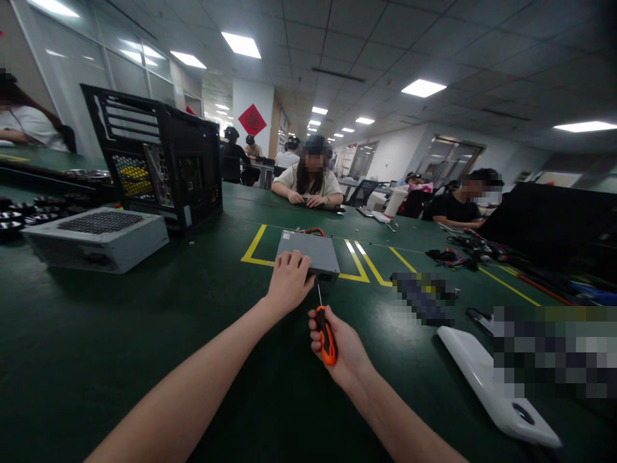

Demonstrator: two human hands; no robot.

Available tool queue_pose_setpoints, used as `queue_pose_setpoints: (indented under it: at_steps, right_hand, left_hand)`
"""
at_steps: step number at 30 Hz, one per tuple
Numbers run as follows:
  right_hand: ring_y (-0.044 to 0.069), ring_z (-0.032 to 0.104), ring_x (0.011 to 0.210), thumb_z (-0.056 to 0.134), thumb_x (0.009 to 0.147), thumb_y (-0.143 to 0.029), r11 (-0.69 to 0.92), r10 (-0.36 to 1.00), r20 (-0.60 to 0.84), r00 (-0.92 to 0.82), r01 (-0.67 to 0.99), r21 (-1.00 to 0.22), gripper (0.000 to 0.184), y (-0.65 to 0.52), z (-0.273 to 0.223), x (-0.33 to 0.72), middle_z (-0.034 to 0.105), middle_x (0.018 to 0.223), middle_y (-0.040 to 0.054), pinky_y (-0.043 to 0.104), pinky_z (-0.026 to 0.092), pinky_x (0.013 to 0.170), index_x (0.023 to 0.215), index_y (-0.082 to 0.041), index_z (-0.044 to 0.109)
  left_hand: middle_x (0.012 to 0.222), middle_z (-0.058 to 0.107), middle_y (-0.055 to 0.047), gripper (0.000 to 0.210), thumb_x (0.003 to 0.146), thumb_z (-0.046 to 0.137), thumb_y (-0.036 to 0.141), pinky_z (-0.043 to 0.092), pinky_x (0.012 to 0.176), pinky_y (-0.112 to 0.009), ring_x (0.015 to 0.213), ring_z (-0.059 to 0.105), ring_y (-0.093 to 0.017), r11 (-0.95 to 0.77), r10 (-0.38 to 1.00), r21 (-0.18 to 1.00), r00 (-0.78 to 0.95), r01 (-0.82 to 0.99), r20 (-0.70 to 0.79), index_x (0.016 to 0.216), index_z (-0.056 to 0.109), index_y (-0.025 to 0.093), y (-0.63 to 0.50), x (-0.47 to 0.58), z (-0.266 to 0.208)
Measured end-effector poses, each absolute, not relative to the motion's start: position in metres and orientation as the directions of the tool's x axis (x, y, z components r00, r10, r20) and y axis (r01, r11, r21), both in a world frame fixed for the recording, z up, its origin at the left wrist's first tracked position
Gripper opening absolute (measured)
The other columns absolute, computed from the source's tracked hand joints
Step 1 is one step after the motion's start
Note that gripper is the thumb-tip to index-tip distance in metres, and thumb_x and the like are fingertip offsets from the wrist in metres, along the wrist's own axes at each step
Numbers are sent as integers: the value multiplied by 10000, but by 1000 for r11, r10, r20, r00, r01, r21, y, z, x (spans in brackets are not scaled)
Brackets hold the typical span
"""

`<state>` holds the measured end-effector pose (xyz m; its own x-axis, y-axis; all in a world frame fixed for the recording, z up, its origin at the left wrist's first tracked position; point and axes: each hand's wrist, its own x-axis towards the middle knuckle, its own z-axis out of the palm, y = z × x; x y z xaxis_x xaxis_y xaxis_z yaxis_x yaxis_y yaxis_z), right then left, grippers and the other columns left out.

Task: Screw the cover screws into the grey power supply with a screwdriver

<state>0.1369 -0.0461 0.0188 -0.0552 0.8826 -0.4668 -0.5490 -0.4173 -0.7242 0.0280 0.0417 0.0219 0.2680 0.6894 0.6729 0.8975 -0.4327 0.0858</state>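
Left hand (288, 283) grasping near edge of grey PC power supply (315, 249). Right hand (343, 341) clenched round orange-black screwdriver (324, 335), shaft toward near face. Left: 2nd power supply (128, 243), black computer case (195, 170).

PC case (159, 154) blks L, gap to ctr PSU (318, 254).

Green table (168, 360), yellow tape (253, 244) across its middle, gray metal box (315, 249) overlapping the tape, black computer case (193, 177) and pale metal box (99, 241) toward left edge, white cup (395, 201) near far edge, cables (453, 258) toward right edge, white device (482, 376) toward near right corner
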Motion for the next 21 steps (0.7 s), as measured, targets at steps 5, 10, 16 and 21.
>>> queue_pose_setpoints:
  at_steps: [5,10,16,21]
  right_hand:
    - [43,441,432,476,816,-317,-410,884,-465,-55,-572,-711,192,-44,15,138,511,601,-3,132,329,366,805,-137,541]
    - [38,443,441,501,805,-287,-382,894,-447,-24,-560,-735,170,-45,16,136,516,607,0,128,344,381,740,-131,522]
    - [47,439,434,444,832,-334,-400,887,-458,-49,-575,-713,222,-45,18,137,502,582,-2,131,337,367,806,-141,551]
    - [36,444,445,526,790,-251,-352,898,-439,8,-586,-730,129,-46,19,136,509,600,-6,118,335,367,730,-137,517]
  left_hand:
    - [987,452,-72,193,785,480,323,350,821,-397,933,396,-241,-436,686,89,267,895,677,928,480,193,41,29,22]
    - [986,452,-76,192,785,482,322,342,825,-404,942,396,-242,-439,688,108,256,892,679,931,480,197,42,29,22]
    - [989,454,-77,176,790,479,319,332,839,-417,956,397,-245,-433,699,124,246,893,672,919,484,200,41,30,22]
    - [992,453,-77,180,791,476,324,345,827,-405,940,402,-242,-428,693,107,250,897,677,918,484,196,41,30,22]
